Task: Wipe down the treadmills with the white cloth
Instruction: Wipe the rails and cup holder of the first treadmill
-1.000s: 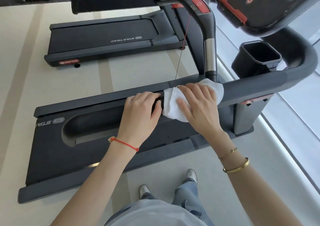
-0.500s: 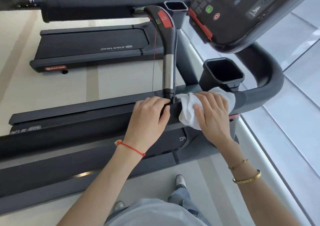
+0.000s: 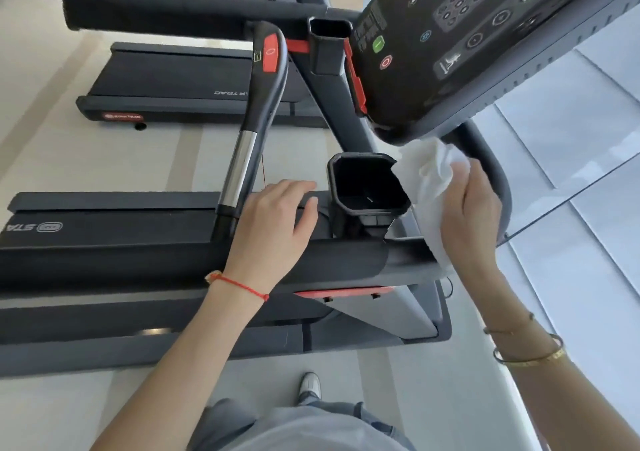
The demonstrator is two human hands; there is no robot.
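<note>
I stand beside a dark grey treadmill [image 3: 104,229]. My right hand [image 3: 472,211] holds the white cloth [image 3: 429,180] and presses it against the curved front handrail [image 3: 485,152], just below the console [image 3: 467,35]. Part of the cloth hangs down beside the black cup holder [image 3: 367,187]. My left hand [image 3: 273,229] rests on the padded side handrail [image 3: 156,260] with its fingers curved over the top, right next to the cup holder.
A second treadmill [image 3: 180,83] stands parallel further away. An upright grip with a red button [image 3: 263,80] and a thin red cord rises between them. Light flooring lies in between, and a pale glossy surface runs along the right.
My right hand has carried the cloth rightward and up, from the side handrail past the cup holder to the curved front rail. My left hand slid right along the rail. The view shifted right.
</note>
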